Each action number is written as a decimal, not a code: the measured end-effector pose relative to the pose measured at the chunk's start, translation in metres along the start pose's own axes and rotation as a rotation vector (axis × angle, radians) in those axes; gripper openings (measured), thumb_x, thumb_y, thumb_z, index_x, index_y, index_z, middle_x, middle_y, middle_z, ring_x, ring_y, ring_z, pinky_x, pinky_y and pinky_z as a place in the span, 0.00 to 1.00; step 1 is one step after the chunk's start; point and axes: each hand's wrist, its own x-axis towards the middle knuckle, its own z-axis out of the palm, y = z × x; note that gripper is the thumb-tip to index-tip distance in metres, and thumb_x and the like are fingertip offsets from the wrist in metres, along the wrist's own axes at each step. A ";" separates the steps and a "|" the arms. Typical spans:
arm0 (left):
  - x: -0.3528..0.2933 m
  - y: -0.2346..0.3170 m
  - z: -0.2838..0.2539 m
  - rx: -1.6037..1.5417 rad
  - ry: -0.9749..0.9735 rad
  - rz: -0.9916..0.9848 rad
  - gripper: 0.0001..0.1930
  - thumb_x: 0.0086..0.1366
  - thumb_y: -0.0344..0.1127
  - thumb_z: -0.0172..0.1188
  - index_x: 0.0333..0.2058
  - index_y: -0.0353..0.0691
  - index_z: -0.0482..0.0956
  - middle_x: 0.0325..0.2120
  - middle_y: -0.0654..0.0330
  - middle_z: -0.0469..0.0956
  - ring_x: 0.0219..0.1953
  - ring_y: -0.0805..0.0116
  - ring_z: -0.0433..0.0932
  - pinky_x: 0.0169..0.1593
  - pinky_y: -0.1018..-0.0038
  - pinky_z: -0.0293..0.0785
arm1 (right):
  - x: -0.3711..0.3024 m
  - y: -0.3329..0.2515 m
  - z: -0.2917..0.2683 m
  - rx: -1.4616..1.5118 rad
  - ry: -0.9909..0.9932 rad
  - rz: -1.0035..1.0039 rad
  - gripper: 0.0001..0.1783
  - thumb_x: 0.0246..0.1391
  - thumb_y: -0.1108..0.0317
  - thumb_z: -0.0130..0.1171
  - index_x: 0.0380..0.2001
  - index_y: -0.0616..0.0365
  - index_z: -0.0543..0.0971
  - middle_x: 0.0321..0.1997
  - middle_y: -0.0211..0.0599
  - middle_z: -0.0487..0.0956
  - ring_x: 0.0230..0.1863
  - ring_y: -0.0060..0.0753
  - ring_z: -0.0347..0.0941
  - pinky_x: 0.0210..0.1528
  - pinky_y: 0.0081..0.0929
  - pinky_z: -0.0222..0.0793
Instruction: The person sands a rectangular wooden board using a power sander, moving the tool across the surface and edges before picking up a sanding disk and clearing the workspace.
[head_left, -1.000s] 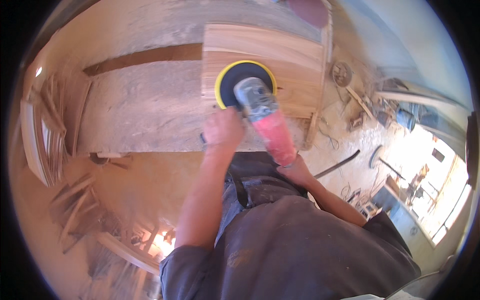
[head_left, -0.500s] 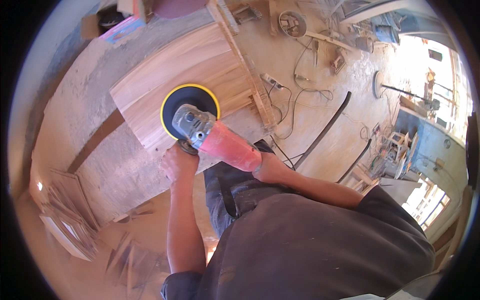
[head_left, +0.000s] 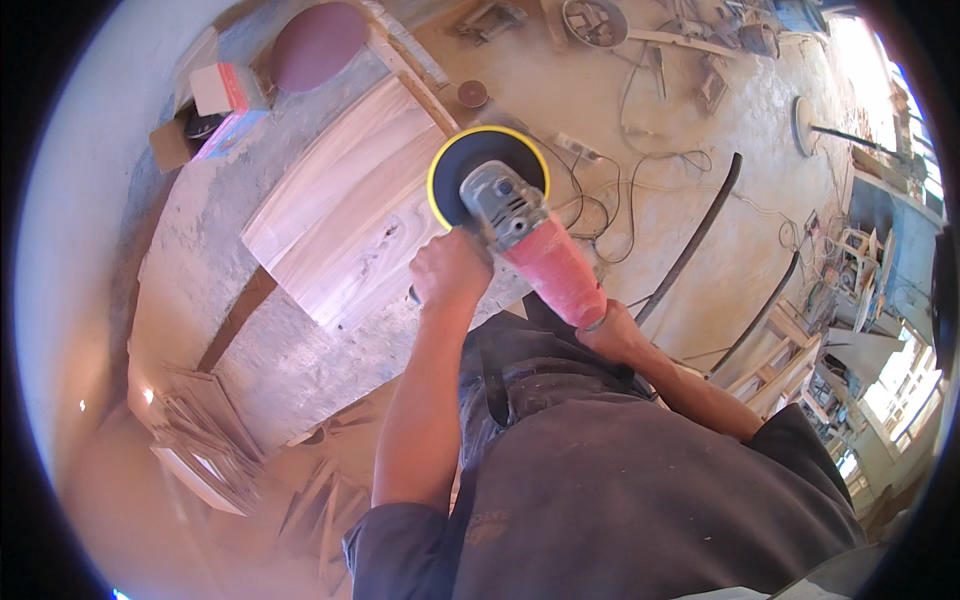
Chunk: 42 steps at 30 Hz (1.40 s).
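Note:
Both my hands hold a red-bodied angle grinder [head_left: 553, 262] in front of my waist. It carries a round black sanding pad [head_left: 443, 182] with a yellow rim. My left hand [head_left: 452, 268] is closed round the side handle near the grey gear head, most of that handle hidden by the fingers. My right hand [head_left: 612, 335] grips the rear end of the red body. Left of the pad lies a pale glued-up wooden panel [head_left: 335, 210] with visible grain. The pad overlaps the panel's right end; whether it touches the wood I cannot tell.
The panel lies on a grey worktable [head_left: 270, 375]. A wooden strip [head_left: 425, 100] runs along its right end. Beyond are a large sanding disc [head_left: 318, 47] and an opened box [head_left: 222, 100]. A power strip [head_left: 577, 148] with cables lies right, thin boards [head_left: 205, 440] lower left.
The grinder, with both hands on it, has moved right across the panel to its right end. My view has shifted too, and more of the panel is uncovered.

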 end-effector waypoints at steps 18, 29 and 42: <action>-0.013 -0.102 0.015 0.071 0.180 -0.135 0.13 0.50 0.38 0.68 0.36 0.47 0.84 0.32 0.49 0.85 0.39 0.45 0.84 0.45 0.54 0.80 | 0.013 -0.049 0.051 -0.089 -0.146 -0.004 0.25 0.47 0.64 0.59 0.50 0.61 0.76 0.44 0.60 0.82 0.48 0.61 0.79 0.52 0.50 0.74; 0.026 -0.013 -0.028 0.082 0.055 0.069 0.14 0.58 0.42 0.62 0.36 0.38 0.85 0.36 0.43 0.85 0.41 0.43 0.85 0.48 0.56 0.80 | 0.019 -0.017 0.023 0.054 0.014 0.063 0.22 0.44 0.64 0.63 0.45 0.61 0.80 0.43 0.57 0.83 0.49 0.59 0.78 0.52 0.43 0.74; 0.056 -0.018 -0.069 0.010 0.104 0.088 0.12 0.59 0.39 0.62 0.35 0.37 0.86 0.36 0.43 0.85 0.42 0.45 0.85 0.47 0.56 0.80 | 0.052 -0.066 -0.006 0.040 0.058 -0.048 0.18 0.45 0.67 0.61 0.41 0.64 0.80 0.40 0.58 0.83 0.47 0.59 0.79 0.49 0.44 0.75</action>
